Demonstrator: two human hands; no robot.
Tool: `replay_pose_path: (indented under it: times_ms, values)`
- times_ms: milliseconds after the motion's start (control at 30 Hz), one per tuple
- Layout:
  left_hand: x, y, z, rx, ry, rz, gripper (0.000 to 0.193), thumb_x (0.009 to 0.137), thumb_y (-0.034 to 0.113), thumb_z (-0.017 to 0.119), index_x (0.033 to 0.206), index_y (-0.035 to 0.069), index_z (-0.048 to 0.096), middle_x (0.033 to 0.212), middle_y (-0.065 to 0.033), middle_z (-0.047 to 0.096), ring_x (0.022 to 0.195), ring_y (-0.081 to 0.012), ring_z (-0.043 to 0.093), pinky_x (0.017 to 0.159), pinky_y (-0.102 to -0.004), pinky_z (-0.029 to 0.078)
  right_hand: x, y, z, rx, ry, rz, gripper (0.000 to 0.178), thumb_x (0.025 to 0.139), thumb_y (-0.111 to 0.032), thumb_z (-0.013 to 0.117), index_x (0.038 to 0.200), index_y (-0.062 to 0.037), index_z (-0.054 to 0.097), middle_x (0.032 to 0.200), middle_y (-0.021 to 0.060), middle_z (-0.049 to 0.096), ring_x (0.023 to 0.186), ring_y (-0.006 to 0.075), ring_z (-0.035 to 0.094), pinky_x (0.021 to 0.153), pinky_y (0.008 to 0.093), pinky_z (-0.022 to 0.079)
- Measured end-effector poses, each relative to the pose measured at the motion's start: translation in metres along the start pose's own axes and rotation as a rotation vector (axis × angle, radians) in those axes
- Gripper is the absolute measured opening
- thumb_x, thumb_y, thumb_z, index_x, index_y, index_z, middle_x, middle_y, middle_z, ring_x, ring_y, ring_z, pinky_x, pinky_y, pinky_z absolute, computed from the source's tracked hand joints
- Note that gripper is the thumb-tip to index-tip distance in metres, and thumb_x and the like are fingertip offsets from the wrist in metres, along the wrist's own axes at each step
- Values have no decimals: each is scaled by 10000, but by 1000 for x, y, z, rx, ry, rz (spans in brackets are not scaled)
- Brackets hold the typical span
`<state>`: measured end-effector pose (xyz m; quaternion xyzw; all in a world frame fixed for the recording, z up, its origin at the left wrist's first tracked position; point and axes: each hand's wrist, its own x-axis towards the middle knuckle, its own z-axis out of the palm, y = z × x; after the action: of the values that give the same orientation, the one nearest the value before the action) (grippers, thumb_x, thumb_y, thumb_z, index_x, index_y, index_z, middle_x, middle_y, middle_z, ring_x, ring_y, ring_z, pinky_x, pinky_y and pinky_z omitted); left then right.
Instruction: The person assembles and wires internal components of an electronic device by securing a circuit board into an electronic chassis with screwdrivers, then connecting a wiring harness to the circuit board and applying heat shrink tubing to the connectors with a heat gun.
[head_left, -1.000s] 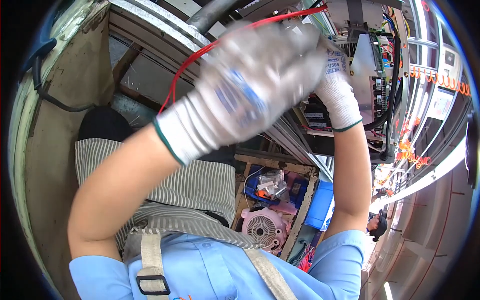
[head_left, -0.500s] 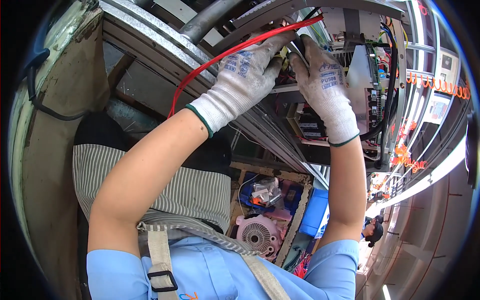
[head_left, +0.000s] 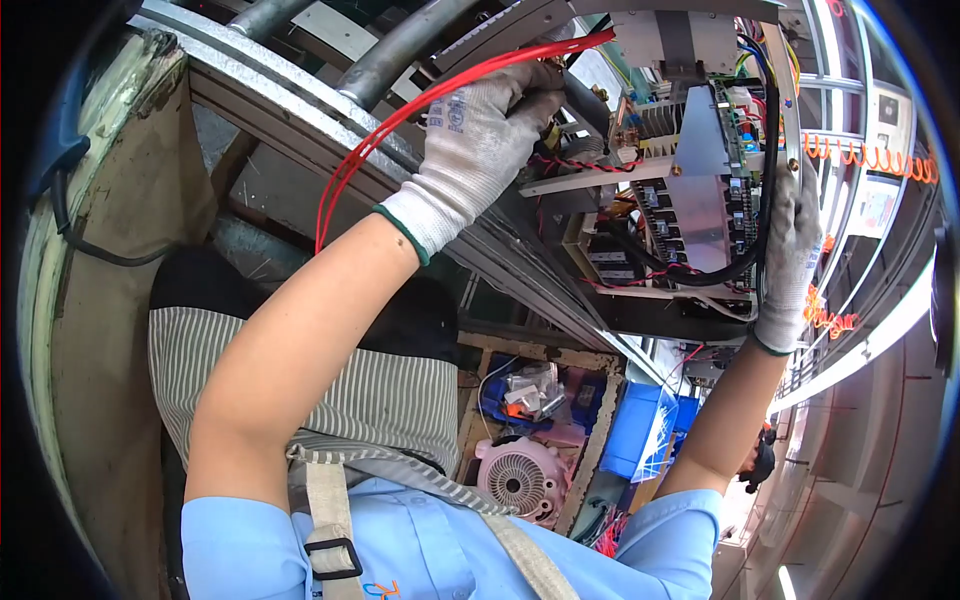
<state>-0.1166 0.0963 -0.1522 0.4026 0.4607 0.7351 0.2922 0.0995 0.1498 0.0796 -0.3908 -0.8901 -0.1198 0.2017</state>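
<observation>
My left hand [head_left: 485, 125], in a white work glove with a green cuff, is closed at the left end of an electrical chassis [head_left: 560, 185]. Whatever its curled fingers hold is hidden. A bundle of red wires [head_left: 400, 112] runs over the back of that glove and hangs down to the left. At the chassis's right side, my gloved right hand [head_left: 793, 245] has its fingers stretched out along the metal edge, beside a thick black cable [head_left: 770, 180]. Circuit boards, a clear sheet [head_left: 705, 140] and twisted red-black wires [head_left: 590, 165] show between my hands.
Metal rails [head_left: 290, 100] run diagonally beneath the chassis. Below are a pink fan [head_left: 515, 478], a blue bin [head_left: 635, 425] and bagged parts [head_left: 535, 388]. Orange coiled hoses [head_left: 870, 150] hang at the right. A brown board [head_left: 120, 250] stands at the left.
My right hand has left the spot beside my left hand and moved right, to the chassis's outer edge. The chassis interior is more exposed. My left hand has shifted slightly left.
</observation>
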Motion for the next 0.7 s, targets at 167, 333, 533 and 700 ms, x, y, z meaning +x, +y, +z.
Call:
replay_pose_path:
  times_ms: [167,333,533,700]
  values:
    - [-2,-10,16,14,97,31,186,941,147,652,1058,3,663,886,-56,679,782,-115,629,729,-267,524,2,8,0,-62,-20,-18,593,1015,-469,483,1294,50,548,1140,189,642,1022,206,587,926,328,452]
    - [0,-26,21,45,100,100,182,945,172,651,1045,21,668,854,-33,658,755,-105,610,717,-266,514,5,9,4,-85,20,-52,484,1030,-395,492,1207,44,594,959,102,650,855,147,555,804,297,463]
    - [-23,-39,30,-215,167,10,300,940,84,620,1236,33,627,1146,-89,685,835,-123,636,766,-279,531,3,12,7,-120,19,12,512,1024,-389,499,1298,40,557,1198,146,643,1092,186,581,969,318,435]
    - [-17,-32,24,120,133,401,318,960,102,593,1270,35,595,1149,-118,673,867,-137,652,751,-270,543,3,0,4,-102,9,48,542,1027,-402,484,1313,56,535,1253,200,612,1145,257,579,1012,346,412]
